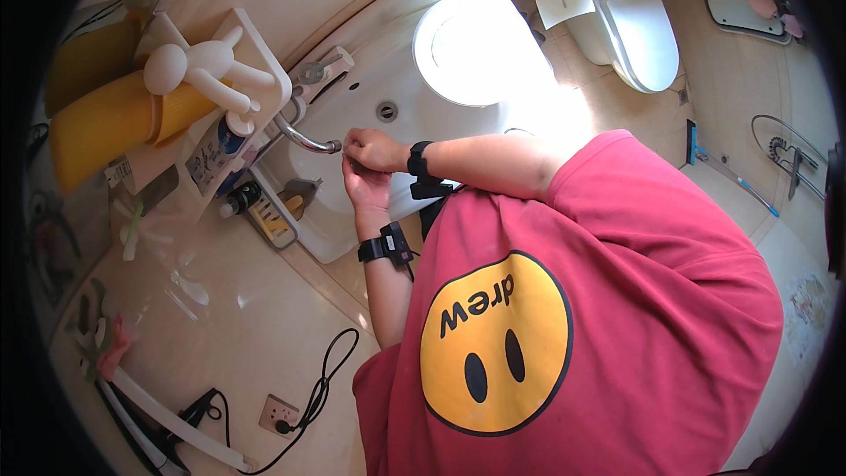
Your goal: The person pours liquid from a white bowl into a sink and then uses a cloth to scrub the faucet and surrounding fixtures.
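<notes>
My hands meet at the tip of a curved chrome faucet spout (301, 137), above a white washbasin (334, 235). My right hand (375, 149) lies over the fingers of my left hand (367, 186), with its own fingers curled. The left palm is turned up, and its fingertips are partly hidden. Whether anything small is between them cannot be seen. A metal drain (386, 111) sits in the basin beyond my hands. Each wrist wears a black strap with a small device, the right one (423, 168) and the left one (388, 246).
A glaring white round vessel (449, 46) stands on the basin's far side. Left of the spout, a white shelf (264, 59) holds a white figurine (205, 69). A dark bottle (241, 198) stands near a tray (287, 238). A toilet (641, 39) is behind. A black cord (324, 383) hangs from a wall socket (277, 410).
</notes>
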`<state>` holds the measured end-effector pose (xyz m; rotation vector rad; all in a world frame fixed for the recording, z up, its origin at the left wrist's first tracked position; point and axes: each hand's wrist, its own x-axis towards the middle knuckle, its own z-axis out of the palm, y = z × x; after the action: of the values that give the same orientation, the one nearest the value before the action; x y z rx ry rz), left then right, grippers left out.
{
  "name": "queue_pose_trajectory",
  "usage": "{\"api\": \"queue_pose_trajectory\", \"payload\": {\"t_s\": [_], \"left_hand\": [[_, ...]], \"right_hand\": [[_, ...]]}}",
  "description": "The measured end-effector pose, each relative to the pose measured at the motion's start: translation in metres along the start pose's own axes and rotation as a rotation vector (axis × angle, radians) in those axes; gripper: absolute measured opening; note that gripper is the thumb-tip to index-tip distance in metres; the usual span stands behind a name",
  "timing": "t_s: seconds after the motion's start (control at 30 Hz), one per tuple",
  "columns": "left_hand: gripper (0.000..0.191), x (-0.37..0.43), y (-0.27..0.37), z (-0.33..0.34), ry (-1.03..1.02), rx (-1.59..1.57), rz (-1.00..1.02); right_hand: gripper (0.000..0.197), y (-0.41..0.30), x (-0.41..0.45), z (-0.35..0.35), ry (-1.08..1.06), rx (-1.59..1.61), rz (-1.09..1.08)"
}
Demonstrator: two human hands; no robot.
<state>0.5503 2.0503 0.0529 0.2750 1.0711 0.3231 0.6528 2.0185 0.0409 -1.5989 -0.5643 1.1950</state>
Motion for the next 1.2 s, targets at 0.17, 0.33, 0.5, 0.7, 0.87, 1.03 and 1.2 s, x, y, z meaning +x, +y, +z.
{"api": "queue_pose_trajectory", "payload": {"t_s": [0.17, 0.33, 0.5, 0.7, 0.87, 1.03, 1.2], "left_hand": [[0.047, -0.001, 0.006, -0.006, 0.048, -0.048, -0.074], [0.045, 0.013, 0.008, -0.017, -0.056, 0.058, -0.087], [0.040, 0.023, 0.003, -0.020, -0.003, 0.296, -0.066], [0.034, 0.020, -0.002, 0.025, 0.185, 0.048, -0.023], [0.039, 0.025, 0.023, 0.000, 0.008, -0.107, 0.012], [0.031, 0.034, 0.025, 0.010, 0.018, -0.146, 0.139], [0.019, 0.047, 0.024, -0.002, 0.187, 0.065, 0.192]], "right_hand": [[0.045, 0.002, -0.009, -0.012, -0.143, -0.116, -0.081], [0.062, 0.000, -0.011, -0.033, -0.426, -0.471, -0.321], [0.074, 0.005, -0.017, -0.048, -0.388, -0.476, -0.234], [0.076, 0.000, -0.012, -0.061, -0.625, -0.009, -0.033], [0.073, 0.009, -0.012, -0.063, -0.617, -0.179, -0.113], [0.080, 0.012, -0.023, -0.063, -0.709, -0.290, 0.075], [0.085, 0.011, -0.020, -0.054, -0.707, -0.406, 0.071]]}}
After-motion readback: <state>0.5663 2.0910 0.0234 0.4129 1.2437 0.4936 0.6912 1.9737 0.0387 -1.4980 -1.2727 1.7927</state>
